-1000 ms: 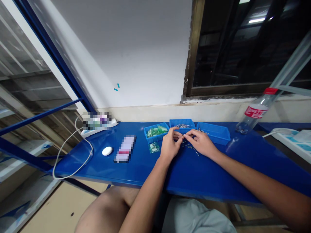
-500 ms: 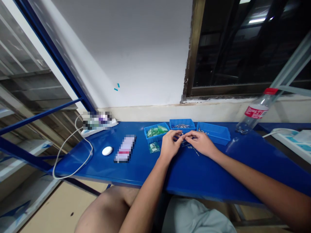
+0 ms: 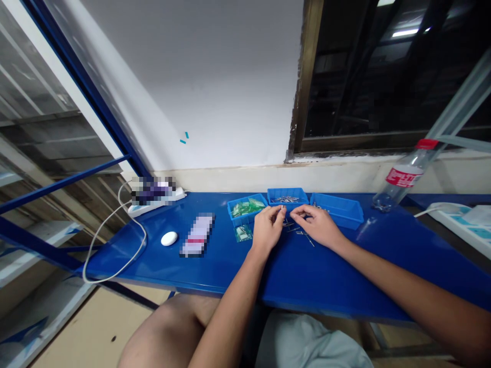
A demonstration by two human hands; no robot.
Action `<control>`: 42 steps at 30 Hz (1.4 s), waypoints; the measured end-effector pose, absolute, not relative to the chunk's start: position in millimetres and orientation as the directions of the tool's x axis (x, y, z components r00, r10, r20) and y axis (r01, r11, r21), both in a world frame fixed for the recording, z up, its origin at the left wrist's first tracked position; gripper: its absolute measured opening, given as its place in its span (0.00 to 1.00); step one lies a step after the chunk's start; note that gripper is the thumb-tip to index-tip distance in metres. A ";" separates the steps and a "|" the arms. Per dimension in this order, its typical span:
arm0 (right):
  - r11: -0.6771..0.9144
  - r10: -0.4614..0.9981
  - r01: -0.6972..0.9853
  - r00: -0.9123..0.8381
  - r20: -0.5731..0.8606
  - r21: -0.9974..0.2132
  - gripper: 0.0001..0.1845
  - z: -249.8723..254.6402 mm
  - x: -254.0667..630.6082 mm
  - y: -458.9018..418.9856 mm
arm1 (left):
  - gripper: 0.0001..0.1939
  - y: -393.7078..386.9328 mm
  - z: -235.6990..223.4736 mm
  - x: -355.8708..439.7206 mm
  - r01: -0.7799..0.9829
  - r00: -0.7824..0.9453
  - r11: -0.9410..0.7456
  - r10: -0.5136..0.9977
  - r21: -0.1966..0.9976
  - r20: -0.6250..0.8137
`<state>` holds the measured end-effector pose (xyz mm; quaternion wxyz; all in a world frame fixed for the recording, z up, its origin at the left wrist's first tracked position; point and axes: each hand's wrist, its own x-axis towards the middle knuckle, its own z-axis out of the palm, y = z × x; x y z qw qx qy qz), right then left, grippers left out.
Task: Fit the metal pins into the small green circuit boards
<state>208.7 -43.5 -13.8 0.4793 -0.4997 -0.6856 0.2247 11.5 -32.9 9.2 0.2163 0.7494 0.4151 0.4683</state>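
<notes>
My left hand (image 3: pixel 267 225) is closed in a pinch, with a small pale metal pin (image 3: pixel 282 207) standing up between thumb and forefinger. Just to its right is my right hand (image 3: pixel 317 224), its thumb and forefinger drawn close together; whatever may be between those tips is too small to make out. Several thin metal pins (image 3: pixel 305 233) lie loose on the blue table (image 3: pixel 307 276) below the hands. Behind them, a blue bin (image 3: pixel 288 192) holds more such pins. The left bin (image 3: pixel 245 220) contains green packets, and the right bin (image 3: pixel 345 212) has a few small metal pieces at its left end.
A small clear packet (image 3: pixel 243 233) lies before the left bin. Farther left are a blurred-out phone (image 3: pixel 197 235), a white oval object (image 3: pixel 169 238) and a power strip with a looping cable (image 3: pixel 143 240). A plastic bottle (image 3: pixel 402 176) stands at the right, near another power strip (image 3: pixel 456 227).
My hands were together at the fingertips and are now apart. The left has shifted slightly left, with the small pin now showing upright in its pinch. The right has barely moved.
</notes>
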 end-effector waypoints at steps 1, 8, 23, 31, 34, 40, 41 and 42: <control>0.400 0.900 0.470 -0.038 0.434 -0.787 0.13 -13.2 208.6 -43.8 | 0.19 -33.0 9.2 11.6 0.420 0.207 -0.545 0.836 0.726 0.508; 0.390 0.902 0.476 -0.025 0.431 -0.788 0.13 -13.6 210.1 -43.2 | 0.18 -32.0 4.4 14.2 0.266 0.256 -0.434 0.892 0.861 0.371; 0.415 0.889 0.465 -0.024 0.457 -0.782 0.16 -10.9 208.5 -44.8 | 0.25 -29.2 -3.2 13.9 0.204 0.339 -0.510 0.837 0.836 0.428; 0.450 0.888 0.489 -0.156 0.433 -0.747 0.16 -5.7 203.9 -48.9 | 0.39 -29.9 -4.7 12.0 0.324 0.433 -0.557 0.806 0.765 0.403; 0.449 0.886 0.510 -0.148 0.439 -0.734 0.14 -5.1 205.8 -48.6 | 0.37 -29.3 -6.3 12.1 0.328 0.448 -0.560 0.801 0.761 0.396; 0.448 0.874 0.554 -0.108 0.473 -0.702 0.15 -5.2 210.2 -47.6 | 0.23 -29.3 -4.0 12.6 0.293 0.410 -0.551 0.811 0.781 0.418; 0.458 0.869 0.564 -0.123 0.478 -0.687 0.16 -5.1 210.7 -47.8 | 0.21 -29.7 -2.5 12.8 0.288 0.394 -0.545 0.817 0.788 0.421; 0.468 0.866 0.570 -0.143 0.480 -0.675 0.17 -4.9 211.1 -47.9 | 0.19 -30.3 -0.7 13.0 0.281 0.374 -0.538 0.824 0.795 0.426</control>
